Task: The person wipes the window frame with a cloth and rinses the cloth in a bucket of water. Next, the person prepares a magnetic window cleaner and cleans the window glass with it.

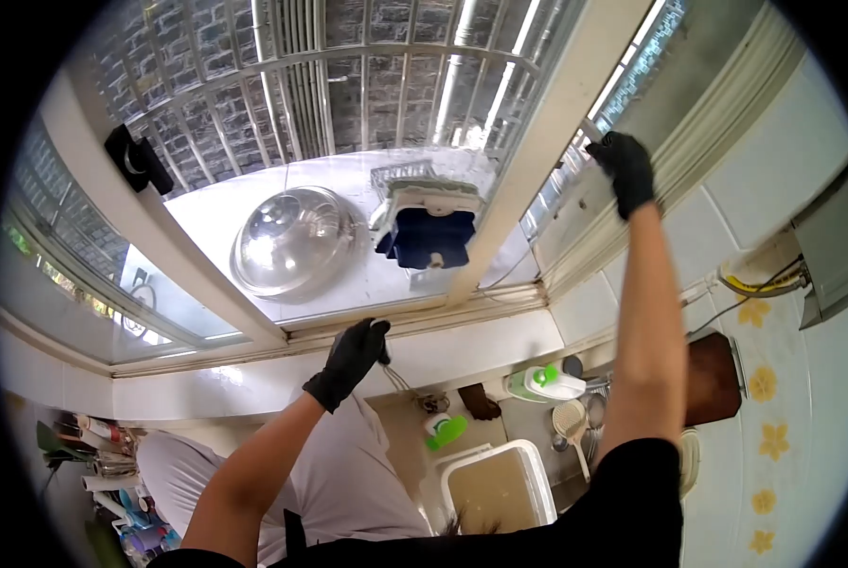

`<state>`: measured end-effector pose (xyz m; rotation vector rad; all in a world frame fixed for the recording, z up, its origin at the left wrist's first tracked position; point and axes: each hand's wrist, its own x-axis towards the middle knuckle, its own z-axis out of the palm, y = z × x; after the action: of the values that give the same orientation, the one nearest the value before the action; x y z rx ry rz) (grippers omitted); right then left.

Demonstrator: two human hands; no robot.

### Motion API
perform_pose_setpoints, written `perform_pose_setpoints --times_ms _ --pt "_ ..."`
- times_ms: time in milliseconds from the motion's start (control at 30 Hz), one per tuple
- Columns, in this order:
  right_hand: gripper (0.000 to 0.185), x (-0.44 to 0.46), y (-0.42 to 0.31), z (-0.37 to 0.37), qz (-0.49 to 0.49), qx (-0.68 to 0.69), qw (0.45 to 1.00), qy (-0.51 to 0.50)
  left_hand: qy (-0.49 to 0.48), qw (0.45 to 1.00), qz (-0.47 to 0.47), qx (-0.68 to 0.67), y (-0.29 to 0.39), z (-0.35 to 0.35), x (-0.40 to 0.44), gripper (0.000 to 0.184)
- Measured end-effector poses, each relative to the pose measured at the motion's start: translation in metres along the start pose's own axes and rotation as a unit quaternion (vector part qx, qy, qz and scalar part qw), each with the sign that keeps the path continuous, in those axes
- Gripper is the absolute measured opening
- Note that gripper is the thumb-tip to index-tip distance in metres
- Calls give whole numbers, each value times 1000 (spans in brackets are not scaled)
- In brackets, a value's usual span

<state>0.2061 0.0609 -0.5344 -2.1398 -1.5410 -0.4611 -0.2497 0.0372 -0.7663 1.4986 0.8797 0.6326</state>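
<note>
My left hand [350, 363], in a black glove, is closed above the window sill. A thin cord [397, 381] hangs from its fingers toward the counter below. My right hand [624, 172], also gloved, reaches high to the right beside the window frame [561, 133]. Its fingers are curled near a narrow pane edge, and what they grip is hidden. A blue and white block-shaped window cleaner [430, 237] with a greenish pad sits at the glass between my hands. Behind the glass, a clear dome-shaped cover [294, 237] lies on a white ledge.
Metal bars [362, 76] stand outside the window. Below the sill [234, 383] are a white tub [543, 473] of cloudy water, a green-capped bottle [545, 381], a green spray head [446, 432] and a strainer [570, 418]. A brown board [713, 379] leans at the tiled wall.
</note>
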Motion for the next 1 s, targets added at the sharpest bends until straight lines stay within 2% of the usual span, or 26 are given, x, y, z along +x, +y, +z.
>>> perform_pose_setpoints --times_ms 33,67,100,133,167,200,267,300,367,467,633,667,733,833,900,1000 --pt "37 -34 -50 8 -5 209 966 153 33 999 -32 -1 9 -4 3 24" --pt "40 -67 -74 28 141 301 930 159 37 999 -28 -2 16 -11 3 24" --pt "37 -107 -88 64 151 425 873 185 48 996 -50 63 24 -19 6 27" --pt "34 -155 -117 99 223 605 748 157 58 987 -76 127 28 -27 7 29" --pt "39 -194 -152 124 284 753 582 118 62 985 -92 132 30 -34 7 34" --pt "42 -210 -194 109 395 698 597 -22 65 985 -93 132 33 -38 8 34" --pt "44 -216 -241 94 370 785 487 -103 56 983 -125 119 36 -45 2 34" --pt "44 -215 -246 96 372 785 484 -105 51 984 -127 111 35 -46 -2 35" --pt "44 -200 -252 101 279 847 448 -59 48 985 -119 113 30 -47 -10 34" --pt "44 -195 -247 98 281 846 444 -92 51 986 -111 110 37 -54 -19 33" --pt "39 -177 -237 70 251 833 488 -69 51 988 -89 112 35 -58 -20 34" --pt "46 -169 -238 59 218 825 518 -61 52 989 -90 109 36 -56 -20 34" --pt "48 -156 -236 38 186 829 526 -44 49 988 -67 127 40 -53 -17 34" --pt "50 -139 -237 6 211 808 544 -77 37 983 -69 169 36 -51 -6 33" --pt "54 -146 -228 12 194 789 572 -109 29 984 -70 159 29 -47 -2 35" --pt "56 -157 -198 27 183 781 579 -147 -12 985 -97 142 46 -41 1 35"
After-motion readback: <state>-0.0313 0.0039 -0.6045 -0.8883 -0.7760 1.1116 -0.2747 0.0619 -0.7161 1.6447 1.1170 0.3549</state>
